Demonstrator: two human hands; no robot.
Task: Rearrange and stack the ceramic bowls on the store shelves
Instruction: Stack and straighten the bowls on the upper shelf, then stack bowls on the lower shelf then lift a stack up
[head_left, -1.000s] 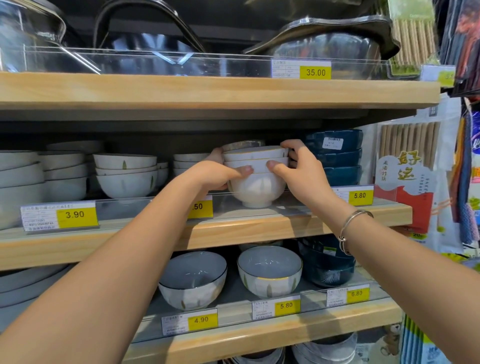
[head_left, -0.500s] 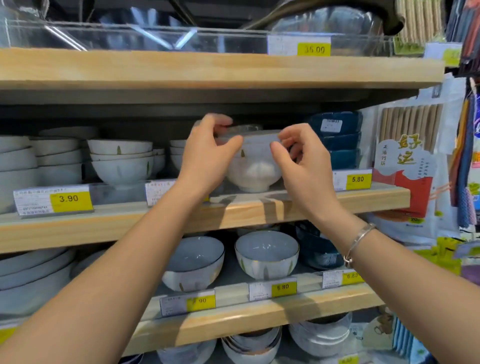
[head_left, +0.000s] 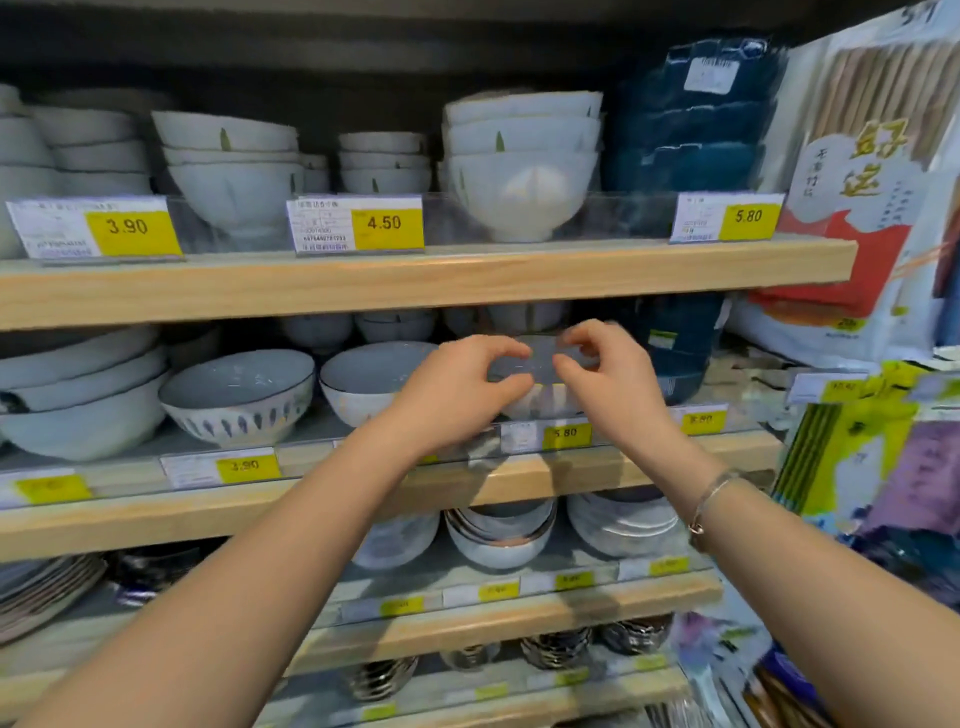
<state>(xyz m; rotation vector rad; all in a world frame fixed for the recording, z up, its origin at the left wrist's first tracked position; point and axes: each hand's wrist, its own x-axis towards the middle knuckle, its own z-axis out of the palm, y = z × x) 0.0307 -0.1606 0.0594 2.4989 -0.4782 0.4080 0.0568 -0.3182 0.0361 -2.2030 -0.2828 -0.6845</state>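
Observation:
Both my hands are down at the middle shelf (head_left: 519, 483). Between them sits a bowl with a grey inside and a striped white outside (head_left: 540, 364), behind the 5.80 tag. My left hand (head_left: 457, 389) pinches its left rim, index finger above and thumb below. On the right rim my right hand (head_left: 613, 379) pinches the same way. Much of the bowl is hidden by my fingers and blurred. On the upper shelf (head_left: 467, 280) a stack of three white bowls (head_left: 519, 171) stands by itself.
Two similar grey-lined bowls (head_left: 239, 395) (head_left: 363, 379) stand left of my hands, and dark blue bowls (head_left: 670, 353) to the right. More white stacks (head_left: 234, 171) and a blue stack (head_left: 685, 130) fill the upper shelf. Chopstick packs (head_left: 857, 182) hang at the right. Clear price rails front each shelf.
My hands have let go of the white stack on the upper shelf and dropped to the shelf below, where they now hold the grey-lined bowl. The view has tilted downward.

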